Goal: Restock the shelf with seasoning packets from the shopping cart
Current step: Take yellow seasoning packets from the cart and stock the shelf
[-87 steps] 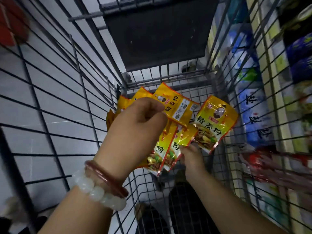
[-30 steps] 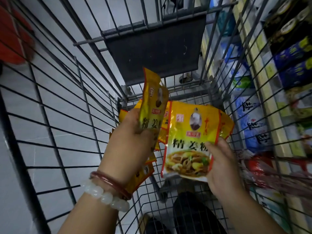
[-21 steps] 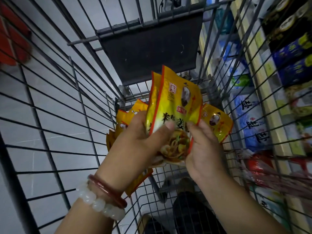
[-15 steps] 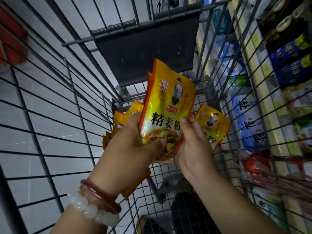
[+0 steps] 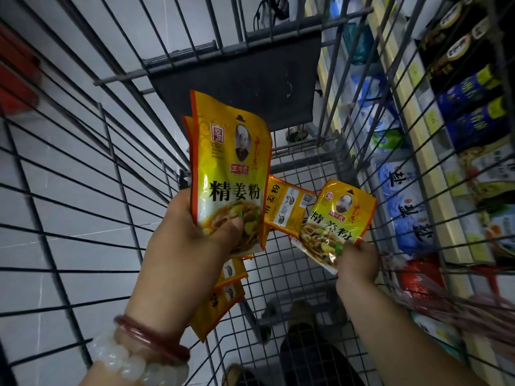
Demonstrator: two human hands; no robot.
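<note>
My left hand grips a bunch of yellow seasoning packets upright above the shopping cart, thumb pressed on the front one. More of the bunch hangs below the hand. My right hand pinches the lower corner of another yellow packet low in the cart. One more yellow packet lies face down on the cart floor between the two hands.
The cart's grey wire walls surround both hands, with a dark flap at the far end. Shelves on the right hold blue and white bags, dark blue packs and red packages. White floor tiles lie on the left.
My right hand let go of the stacked bunch, dropped lower right and took hold of a separate packet. My left hand raised its bunch higher.
</note>
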